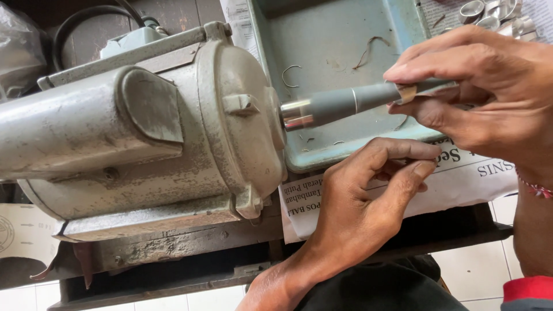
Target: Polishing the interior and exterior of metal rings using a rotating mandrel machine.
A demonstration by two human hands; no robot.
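Observation:
A worn grey electric motor (144,132) lies on its side on a dark bench. From its end sticks a spindle (345,103), shiny at the root and grey and tapered further out. My right hand (484,92) pinches a small strip of brown abrasive paper (408,93) around the spindle's thin end. My left hand (368,196) hovers just below the spindle, thumb and forefinger close together near the newspaper; whether they hold something small is unclear.
A scuffed blue-green metal tray (340,43) sits behind the spindle with wire scraps in it. Newspaper (461,173) lies under the tray. Several silver rings (495,14) rest at the top right. White floor tiles show below the bench.

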